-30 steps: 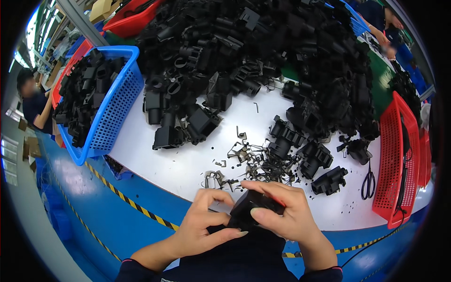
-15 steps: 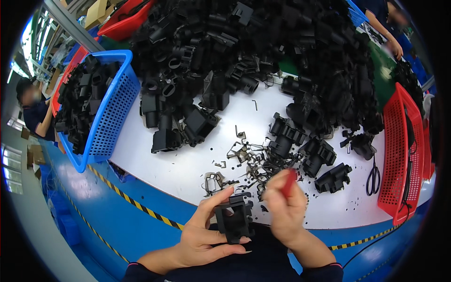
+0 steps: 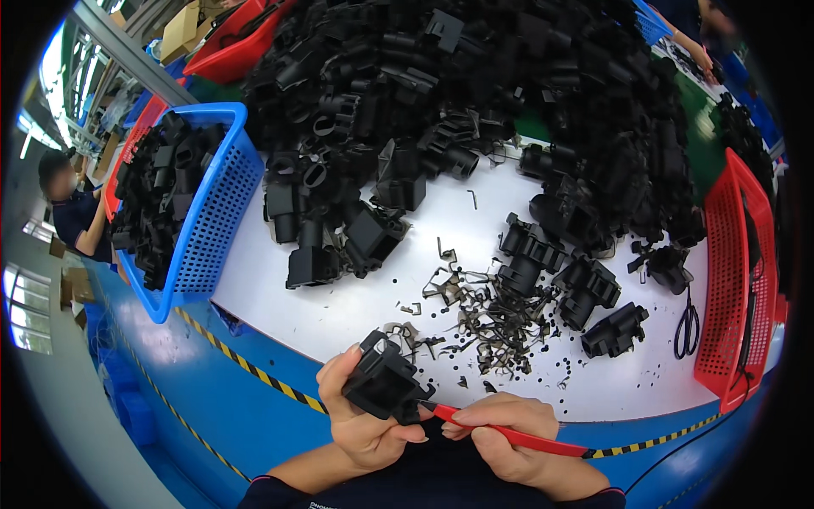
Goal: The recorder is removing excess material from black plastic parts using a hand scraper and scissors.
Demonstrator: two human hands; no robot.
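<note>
The black, box-shaped plastic housing (image 3: 379,379) is raised at the near edge of the white-topped table (image 3: 339,318); a huge heap of black moulded plastic parts (image 3: 509,68) covers the table's far side; a blue perforated plastic basket (image 3: 212,208), full of black parts, stands at the left edge, and a red perforated plastic basket (image 3: 721,331) at the right edge; the left hand (image 3: 369,437) grips the housing; the right hand (image 3: 513,458) is closed around a slim, red-handled tool with a dark tip (image 3: 530,439); the tip is at the housing's lower right corner, though contact is hard to tell; black-handled scissors (image 3: 688,331) lie near the right edge; thin, curled dark scraps (image 3: 500,327) litter the table towards the near edge; work on this housing seems under way, not finished; the scraps suggest other pieces are already done, and the heap suggests much is left, though which parts are finished cannot be told.
</note>
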